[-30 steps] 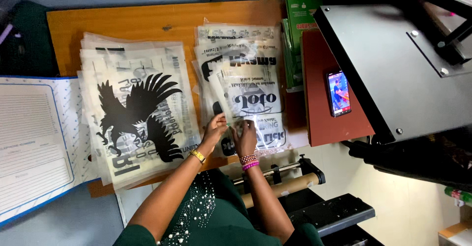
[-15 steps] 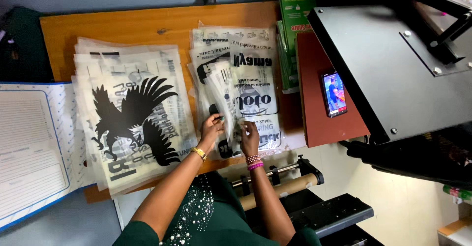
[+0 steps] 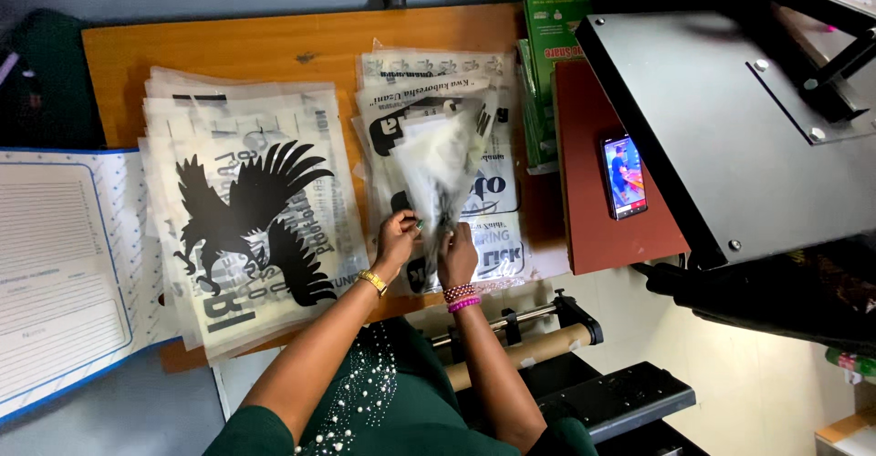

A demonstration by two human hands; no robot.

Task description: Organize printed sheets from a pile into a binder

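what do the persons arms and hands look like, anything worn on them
Both forearms are bare below a dark green top trimmed with small white pearl-like beads. The left hand has a gold-coloured bracelet at its wrist. The right hand has a stack of bead bracelets at its wrist, in pink and darker shades. No gloves or rings can be made out.

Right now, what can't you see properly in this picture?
Head view only:
- The clear printed film sheet that the left hand and right hand lift is blurred and folded; its design is unreadable.
- The right-hand pile of printed films is partly covered by that sheet.
- The small phone screen is too tiny to tell.
- The white lined paper sheet is cut off by the left edge.
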